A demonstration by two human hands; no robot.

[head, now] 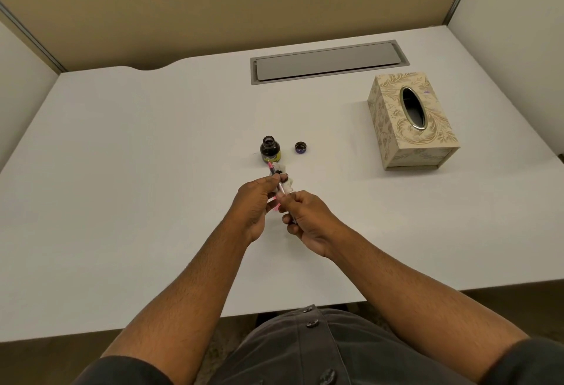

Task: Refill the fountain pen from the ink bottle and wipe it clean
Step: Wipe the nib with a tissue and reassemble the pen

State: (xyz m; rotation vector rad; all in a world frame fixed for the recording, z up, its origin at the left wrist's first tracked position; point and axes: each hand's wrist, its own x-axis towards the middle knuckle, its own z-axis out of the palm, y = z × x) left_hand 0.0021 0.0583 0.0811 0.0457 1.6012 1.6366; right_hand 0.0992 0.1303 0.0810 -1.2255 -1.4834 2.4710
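A small dark ink bottle (270,150) stands uncapped on the white desk (152,171), its cap (301,147) lying a little to its right. Just in front of the bottle, my left hand (254,204) pinches a white tissue (282,177) with dark ink stains around the front of a thin pink pen (271,167). The pen's tip points toward the bottle. My right hand (305,219) grips the pen's rear end, which is mostly hidden by the fingers. Both hands hover just above the desk.
A patterned beige tissue box (410,119) with an oval opening stands at the right. A grey cable hatch (329,62) is set into the desk at the back. Partition walls enclose the desk on three sides.
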